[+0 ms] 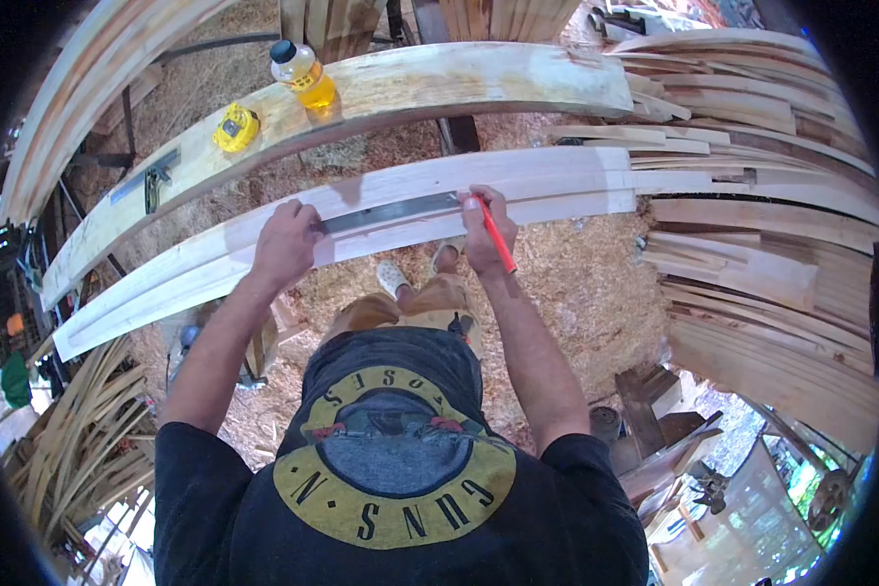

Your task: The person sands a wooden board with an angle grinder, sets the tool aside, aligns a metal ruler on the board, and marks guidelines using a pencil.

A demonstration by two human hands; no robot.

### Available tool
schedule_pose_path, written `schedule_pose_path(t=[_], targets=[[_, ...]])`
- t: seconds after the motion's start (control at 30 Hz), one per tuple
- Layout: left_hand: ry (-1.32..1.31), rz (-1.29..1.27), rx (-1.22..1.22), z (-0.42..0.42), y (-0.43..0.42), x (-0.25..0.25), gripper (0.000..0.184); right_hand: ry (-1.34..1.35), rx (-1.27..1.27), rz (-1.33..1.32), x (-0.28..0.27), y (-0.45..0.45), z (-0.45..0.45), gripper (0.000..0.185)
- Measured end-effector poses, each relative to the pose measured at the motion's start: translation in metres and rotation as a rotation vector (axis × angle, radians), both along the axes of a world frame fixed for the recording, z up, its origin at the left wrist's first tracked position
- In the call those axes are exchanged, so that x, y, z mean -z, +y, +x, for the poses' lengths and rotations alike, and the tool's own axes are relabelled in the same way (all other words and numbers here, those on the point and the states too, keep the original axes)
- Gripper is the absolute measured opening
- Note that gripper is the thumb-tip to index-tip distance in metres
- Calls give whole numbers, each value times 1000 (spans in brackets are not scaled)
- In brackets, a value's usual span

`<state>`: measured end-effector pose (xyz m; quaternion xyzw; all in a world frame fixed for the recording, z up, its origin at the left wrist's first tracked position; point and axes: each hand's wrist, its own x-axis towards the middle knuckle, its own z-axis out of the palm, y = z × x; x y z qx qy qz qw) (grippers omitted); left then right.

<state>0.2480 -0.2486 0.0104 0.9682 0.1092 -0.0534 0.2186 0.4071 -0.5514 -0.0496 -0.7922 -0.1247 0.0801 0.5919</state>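
Note:
A dark metal ruler (391, 211) lies along the pale board (566, 171) in front of me. My left hand (288, 239) is closed on the ruler's left end, fingers curled against the board. In my right hand (483, 230), closed near the ruler's right end, is a red pencil (498, 239). Its shaft slants down toward my wrist, and its tip is hard to make out at the fingers. A long lengthwise line or step runs along the board below the ruler.
Beyond lies a thicker curved beam (479, 73), carrying a bottle of yellow liquid (305, 76), a yellow tape measure (236, 128) and a square (146, 179). Stacked planks (772, 264) crowd the right; thin offcuts (78, 439) pile at lower left. Shavings (576, 293) cover the floor.

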Motion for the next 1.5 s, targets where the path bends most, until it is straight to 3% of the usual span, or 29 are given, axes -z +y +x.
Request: schedule_pose_path(t=[0.57,1.5], targets=[[-8,22,-29,-25,21,-1,25,97,-136,69,-3,11,-12,27],[-40,-17,-16,-30,28,3,27,80,-110,160,10,13,-14,27]])
